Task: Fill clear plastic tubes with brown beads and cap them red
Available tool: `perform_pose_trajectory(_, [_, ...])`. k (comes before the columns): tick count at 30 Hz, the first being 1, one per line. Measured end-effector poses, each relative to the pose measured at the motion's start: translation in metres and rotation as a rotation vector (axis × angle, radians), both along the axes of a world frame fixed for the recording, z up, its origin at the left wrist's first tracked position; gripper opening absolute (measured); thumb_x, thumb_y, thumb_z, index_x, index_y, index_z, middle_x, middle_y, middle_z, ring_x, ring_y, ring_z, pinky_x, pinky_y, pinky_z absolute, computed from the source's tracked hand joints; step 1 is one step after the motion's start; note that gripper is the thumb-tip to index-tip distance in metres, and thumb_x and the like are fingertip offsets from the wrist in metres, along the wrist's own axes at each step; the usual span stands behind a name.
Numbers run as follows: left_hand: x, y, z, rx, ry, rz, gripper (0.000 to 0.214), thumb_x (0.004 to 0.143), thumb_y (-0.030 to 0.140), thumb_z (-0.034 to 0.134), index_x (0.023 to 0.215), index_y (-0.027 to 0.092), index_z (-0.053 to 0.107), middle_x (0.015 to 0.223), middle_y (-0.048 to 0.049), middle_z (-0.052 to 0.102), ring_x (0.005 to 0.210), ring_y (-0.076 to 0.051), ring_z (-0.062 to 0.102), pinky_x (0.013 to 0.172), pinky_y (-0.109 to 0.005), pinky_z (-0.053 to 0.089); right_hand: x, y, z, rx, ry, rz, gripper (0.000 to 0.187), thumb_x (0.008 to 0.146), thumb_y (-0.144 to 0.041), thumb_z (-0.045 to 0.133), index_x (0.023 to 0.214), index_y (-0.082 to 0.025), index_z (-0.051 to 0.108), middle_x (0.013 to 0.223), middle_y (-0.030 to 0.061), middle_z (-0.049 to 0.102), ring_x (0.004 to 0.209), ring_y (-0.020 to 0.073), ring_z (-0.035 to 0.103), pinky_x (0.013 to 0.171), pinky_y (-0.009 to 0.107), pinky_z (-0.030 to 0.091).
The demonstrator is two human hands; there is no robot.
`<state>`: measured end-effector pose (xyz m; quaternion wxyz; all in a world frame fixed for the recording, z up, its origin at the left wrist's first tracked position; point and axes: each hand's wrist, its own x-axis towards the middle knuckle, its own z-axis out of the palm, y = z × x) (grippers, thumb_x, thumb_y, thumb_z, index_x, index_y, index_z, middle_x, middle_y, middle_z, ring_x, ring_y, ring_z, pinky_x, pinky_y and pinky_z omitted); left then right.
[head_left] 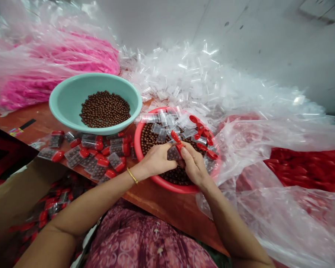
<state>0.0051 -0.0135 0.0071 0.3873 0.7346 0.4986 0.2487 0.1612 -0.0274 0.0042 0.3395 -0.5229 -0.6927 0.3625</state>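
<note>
While tight in left hand's (158, 160) grip, clear tube (173, 153) — cap (175, 137) in right hand's (194, 165) — above red basin (139, 143) of brown balls (149, 140)

Red cap (175, 136) — glossy plastic; container (173, 153) — clear, smooth plastic; bracelet (132, 175) looks shiny metal.

Cool, soft, middling light covers the worktop (159, 199), apparently from above, leaving tiny bright specks on the brown balls (147, 143). White glare streaks the heap of clear tubes (178, 74) along the worktop's back edge and the plastic bag (268, 219) at its right end. Below the front left edge, the box (13, 197) sinks into shadow. Red pieces (307, 169) inside the bag look smeary; wide-angle stretching pulls at the picture's outer parts.
</note>
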Motion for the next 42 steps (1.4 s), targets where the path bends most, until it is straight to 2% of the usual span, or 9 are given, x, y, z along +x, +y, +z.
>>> perform_pose_trajectory(6, [0.000,-0.004,0.004,0.025,0.079,0.013,0.022,0.068,0.025,0.055,0.085,0.016,0.063,0.072,-0.0045,0.066,0.065,-0.019,0.058,0.062,-0.027,0.043,0.002,-0.001,0.001,-0.054,-0.072,0.067,0.045,0.093,-0.047,0.033,0.121,-0.022,0.056,0.072,0.0009,0.062,0.064,0.0166,0.057,0.064,0.029,0.045])
perform_pose_trajectory(13, [0.002,-0.009,0.002,0.051,0.190,0.037,0.024,0.073,0.025,0.054,0.094,0.017,0.061,0.084,-0.0076,0.069,0.081,-0.024,0.065,0.072,-0.030,0.048,-0.002,-0.006,-0.002,0.038,-0.227,-0.035,0.043,0.091,-0.043,0.036,0.122,-0.022,0.058,0.087,0.0062,0.070,0.081,0.0234,0.064,0.077,0.035,0.048])
perform_pose_trajectory(19, [0.002,-0.008,0.001,0.069,0.161,0.001,0.026,0.071,0.024,0.054,0.094,0.015,0.061,0.084,-0.0099,0.069,0.079,-0.027,0.065,0.071,-0.033,0.048,-0.004,-0.003,-0.003,-0.023,-0.112,0.055,0.046,0.093,-0.044,0.033,0.127,-0.023,0.054,0.099,0.0046,0.069,0.090,0.0218,0.065,0.083,0.035,0.049])
perform_pose_trajectory(25, [0.001,-0.006,0.000,0.060,0.100,0.066,0.013,0.072,0.021,0.051,0.078,0.016,0.061,0.074,-0.0063,0.066,0.068,-0.020,0.060,0.063,-0.029,0.043,-0.015,-0.014,-0.005,0.088,-0.136,0.053,0.060,0.091,-0.050,0.034,0.143,-0.019,0.033,0.137,0.0106,0.050,0.125,0.0245,0.046,0.107,0.043,0.033])
perform_pose_trajectory(30, [0.002,0.000,-0.004,-0.008,-0.087,0.117,0.010,0.064,0.025,0.058,0.068,0.016,0.055,0.061,0.0017,0.055,0.056,-0.011,0.047,0.052,-0.023,0.035,-0.007,0.006,0.014,0.005,-0.047,0.113,0.060,0.091,-0.057,0.029,0.138,-0.023,0.043,0.140,0.0077,0.049,0.131,0.0247,0.042,0.112,0.044,0.027])
perform_pose_trajectory(33, [0.002,0.001,-0.006,-0.023,-0.177,-0.027,0.016,0.061,0.024,0.059,0.074,0.015,0.058,0.059,0.0046,0.051,0.054,-0.009,0.044,0.052,-0.022,0.034,-0.004,0.031,0.030,0.188,-0.032,0.176,0.057,0.088,-0.060,0.036,0.129,-0.025,0.054,0.135,0.0054,0.054,0.130,0.0250,0.043,0.111,0.043,0.028])
perform_pose_trajectory(37, [0.002,0.002,-0.010,-0.030,-0.190,-0.033,0.021,0.061,0.022,0.060,0.080,0.014,0.061,0.059,0.0057,0.049,0.054,-0.009,0.043,0.053,-0.022,0.033,-0.002,0.055,0.041,0.334,-0.184,0.512,0.053,0.093,-0.053,0.030,0.097,-0.019,0.070,0.102,0.0078,0.068,0.098,0.0206,0.062,0.089,0.036,0.047])
perform_pose_trajectory(39, [0.002,0.004,-0.014,-0.038,-0.228,0.065,0.021,0.062,0.027,0.064,0.078,0.014,0.059,0.063,0.0045,0.052,0.059,-0.010,0.046,0.056,-0.022,0.035,0.001,0.056,0.039,0.454,-0.311,0.462,0.049,0.092,-0.049,0.035,0.091,-0.016,0.070,0.092,0.0095,0.068,0.086,0.0197,0.064,0.079,0.034,0.050])
perform_pose_trajectory(42, [0.001,0.006,-0.018,-0.050,-0.357,0.191,0.026,0.064,0.032,0.066,0.081,0.015,0.056,0.073,0.0018,0.057,0.069,-0.013,0.050,0.063,-0.024,0.038,0.009,0.044,0.031,0.572,-0.445,0.300,0.047,0.089,-0.049,0.044,0.112,-0.012,0.062,0.097,0.0141,0.068,0.087,0.0231,0.064,0.077,0.036,0.051])
